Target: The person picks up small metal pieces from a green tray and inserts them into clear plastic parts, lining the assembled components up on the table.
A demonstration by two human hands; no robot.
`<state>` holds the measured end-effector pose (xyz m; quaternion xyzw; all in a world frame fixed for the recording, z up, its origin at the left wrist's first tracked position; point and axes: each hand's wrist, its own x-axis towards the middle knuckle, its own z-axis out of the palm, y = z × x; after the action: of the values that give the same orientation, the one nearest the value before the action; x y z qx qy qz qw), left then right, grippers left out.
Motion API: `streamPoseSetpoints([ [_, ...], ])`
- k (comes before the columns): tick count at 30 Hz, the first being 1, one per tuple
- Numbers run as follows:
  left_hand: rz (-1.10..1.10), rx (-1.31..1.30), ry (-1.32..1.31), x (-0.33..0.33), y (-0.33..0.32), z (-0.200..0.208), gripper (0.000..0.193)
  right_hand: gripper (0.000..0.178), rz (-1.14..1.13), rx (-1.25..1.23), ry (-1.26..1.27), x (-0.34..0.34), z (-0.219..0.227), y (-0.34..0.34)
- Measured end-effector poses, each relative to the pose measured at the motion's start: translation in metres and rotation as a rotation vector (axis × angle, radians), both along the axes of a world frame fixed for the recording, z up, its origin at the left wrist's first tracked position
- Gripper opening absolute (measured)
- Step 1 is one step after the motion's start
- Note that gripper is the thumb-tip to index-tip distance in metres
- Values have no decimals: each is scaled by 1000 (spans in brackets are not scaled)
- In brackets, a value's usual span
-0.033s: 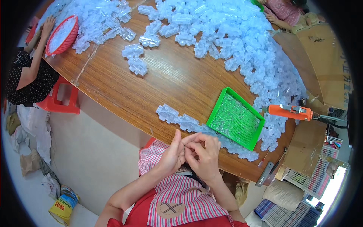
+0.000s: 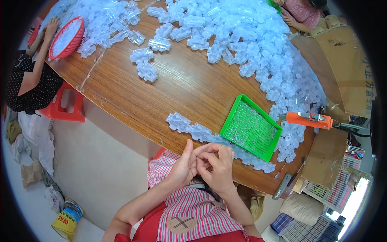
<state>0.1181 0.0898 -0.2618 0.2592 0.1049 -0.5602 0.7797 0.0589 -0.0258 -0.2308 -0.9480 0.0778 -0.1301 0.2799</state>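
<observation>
Close together over my lap, at the table's near edge, are both my hands. My left hand (image 2: 184, 168) is turned palm inward with its thumb raised, its fingers reaching out behind the other hand. Thumb and fingertips of my right hand (image 2: 219, 166) are pinched together against the left palm; whatever sits in that pinch is too small and covered to name. Just beyond them, a row of clear plastic pieces (image 2: 189, 126) runs along the edge. A green tray (image 2: 230, 117) of tiny shiny metal bits rests partly over this row.
A big heap of clear plastic pieces (image 2: 258, 52) covers the table's far and right parts. An orange electric screwdriver (image 2: 308, 119) lies at the right. Co-workers sit at the far left, near a red basket (image 2: 76, 39), and far right. A cardboard box (image 2: 342, 68) stands at the right.
</observation>
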Motion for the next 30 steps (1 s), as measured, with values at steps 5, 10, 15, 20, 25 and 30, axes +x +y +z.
streamPoseSetpoints([
  [5, 134, 220, 155, 2, 7, -11, 48, 15, -260, 443, -13, 8, -14, -8],
  [10, 151, 306, 158, 8, 16, -17, 44, 15, -207, 220, -47, 21, -35, -18],
  [15, 166, 292, 187, 12, 17, -15, 46, 16, -167, 82, -39, 20, -42, -16],
  [20, 150, 283, 180, 14, 18, -15, 48, 15, -157, 51, -17, 21, -43, -14],
  [25, 138, 279, 178, 15, 18, -14, 48, 15, -167, 35, -7, 22, -44, -13],
  [30, 108, 276, 150, 15, 21, -13, 54, 16, -193, 102, 8, 20, -37, -11],
])
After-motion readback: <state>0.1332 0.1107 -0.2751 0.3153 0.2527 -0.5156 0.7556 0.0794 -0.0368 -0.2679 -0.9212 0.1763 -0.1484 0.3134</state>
